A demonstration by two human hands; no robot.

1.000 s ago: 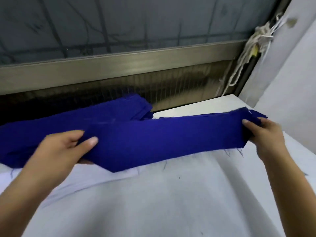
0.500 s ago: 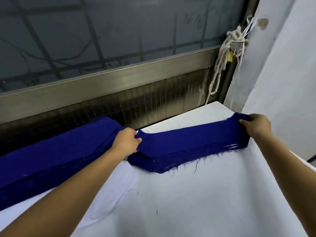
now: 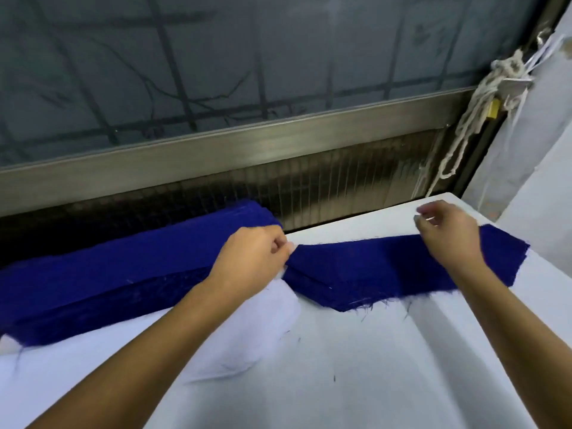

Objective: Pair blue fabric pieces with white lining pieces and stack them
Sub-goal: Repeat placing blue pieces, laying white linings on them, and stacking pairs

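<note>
the right blue pile point(image 3: 387, 267) lies flat near the far edge of the worktop point(image 3: 371, 376), a stack of angled blue strips with frayed threads hanging off its near edge. the left grip point(image 3: 251, 261), a bare hand, is curled and pinched together on the left tip of that pile, right where blue meets white. the right grip point(image 3: 448, 235) hangs over the middle-right of the same pile with its fingers loosely bent. it's smeared with blur, so i can't tell if it's clamped on anything or just apart.

touching the left tip of that pile is a longer, thicker blue pile point(image 3: 108, 274) that runs off the left side of the shot. a puffy bit of white lining point(image 3: 263, 332) sits just in front of where the two piles meet, partly under the left forearm. the worktop itself is white with a few stray dark threads on it.

behind the piles there's a dark ribbed panel point(image 3: 340, 190), then a metal rail point(image 3: 247, 147) and a grey window point(image 3: 216, 57) with bars showing through. on the right a knotted white cord point(image 3: 473, 125) hangs down by a small yellow tag point(image 3: 494, 108), next to a white wall point(image 3: 544, 156).
</note>
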